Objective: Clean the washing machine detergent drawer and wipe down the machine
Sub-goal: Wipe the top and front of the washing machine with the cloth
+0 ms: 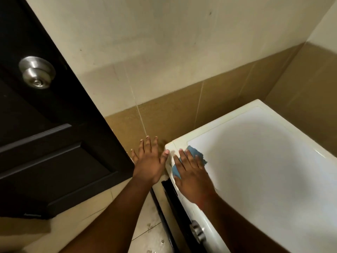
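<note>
The white washing machine [264,161] fills the lower right, seen from above. My right hand [191,176] lies flat on a blue cloth [195,152] at the top's near left corner, fingers spread, pressing the cloth to the surface. My left hand [148,161] hovers open just left of that corner, fingers apart, thumb touching the machine's edge. Below the top edge a dark slot [170,193] shows on the front panel, and a silver dial [197,232] sits lower. The drawer itself I cannot make out.
A dark wooden door [54,143] with a silver knob [36,72] stands open at the left, close to the machine. Beige and brown tiled walls [182,110] enclose the corner behind. Wet spots dot the floor tiles [147,229] between door and machine.
</note>
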Demonstrator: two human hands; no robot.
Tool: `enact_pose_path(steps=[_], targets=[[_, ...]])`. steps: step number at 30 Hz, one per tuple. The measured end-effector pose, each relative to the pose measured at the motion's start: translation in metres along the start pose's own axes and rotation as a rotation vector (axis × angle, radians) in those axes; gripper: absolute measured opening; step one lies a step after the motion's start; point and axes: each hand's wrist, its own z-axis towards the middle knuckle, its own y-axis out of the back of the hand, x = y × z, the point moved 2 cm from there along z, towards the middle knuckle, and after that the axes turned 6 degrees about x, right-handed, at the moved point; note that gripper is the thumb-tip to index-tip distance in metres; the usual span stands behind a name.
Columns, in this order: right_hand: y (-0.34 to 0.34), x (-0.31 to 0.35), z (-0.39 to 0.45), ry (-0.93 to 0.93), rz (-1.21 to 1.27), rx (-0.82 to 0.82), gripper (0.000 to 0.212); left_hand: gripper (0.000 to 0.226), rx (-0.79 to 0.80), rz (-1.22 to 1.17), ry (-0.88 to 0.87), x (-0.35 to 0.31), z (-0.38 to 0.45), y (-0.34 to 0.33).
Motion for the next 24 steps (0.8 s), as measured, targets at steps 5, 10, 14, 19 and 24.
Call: enact_pose_path(steps=[5,10,14,19,24], targets=[[-0.004,0.010,-0.027,-0.152,0.006,0.024,0.066,0.072,0.043,0.068,-0.144,-0.023,0.000,0.001],[-0.001,0.012,-0.028,-0.199,0.052,0.037,0.065,0.070,0.080,0.081,-0.168,-0.040,0.003,-0.007],[-0.012,0.007,-0.103,-0.208,0.066,0.053,0.068,0.072,0.082,0.105,-0.202,-0.056,-0.003,-0.014],[-0.023,-0.006,-0.194,-0.256,0.058,0.082,0.073,0.076,0.090,0.162,-0.231,-0.081,-0.032,-0.026],[-0.022,-0.006,-0.214,-0.263,0.090,0.064,0.070,0.072,0.111,0.188,-0.242,-0.101,-0.057,-0.033]])
